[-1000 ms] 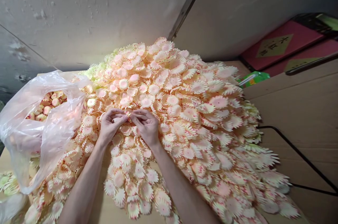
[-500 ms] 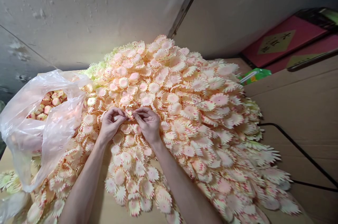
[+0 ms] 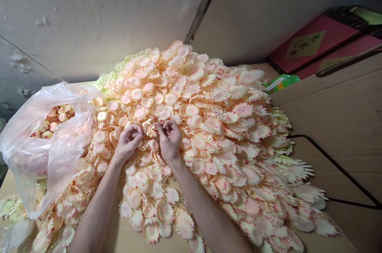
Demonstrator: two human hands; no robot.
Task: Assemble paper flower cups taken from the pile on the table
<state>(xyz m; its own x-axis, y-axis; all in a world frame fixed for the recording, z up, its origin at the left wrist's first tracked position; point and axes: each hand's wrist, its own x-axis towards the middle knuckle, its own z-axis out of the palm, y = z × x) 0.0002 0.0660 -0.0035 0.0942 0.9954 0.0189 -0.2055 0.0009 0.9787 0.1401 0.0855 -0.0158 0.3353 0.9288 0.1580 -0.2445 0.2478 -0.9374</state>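
Centrally, both bare hands are positioned over a large heap of cream-and-pink, disc-shaped artificial-looking flower pieces with notched, red-marked edges [image 3: 193,121]. A small, cupped cream flower piece with red-marked petals [image 3: 151,129] is located between the two sets of fingertips, in front of the heap's middle. The left hand [image 3: 129,141] is set with its thumb and forefinger bent close together at the left side of this piece; whether they grip it cannot be told. The right hand [image 3: 170,139] is set with its fingers curled and its fingertips just beside the right side of the piece; its grip likewise cannot be confirmed. The hands are apart from each other.

To the left, a translucent whitish plastic bag [image 3: 22,137] contains small, rounded yellow-and-red pieces [image 3: 62,115], visible through its opening. The heap rests on a light tan tabletop [image 3: 128,241] against a grey, blemished wall [image 3: 119,6]. To the right are a brown cardboard panel [image 3: 337,125], a thin, bent black rod [image 3: 340,168] and a red box with a yellow diamond label [image 3: 331,32].
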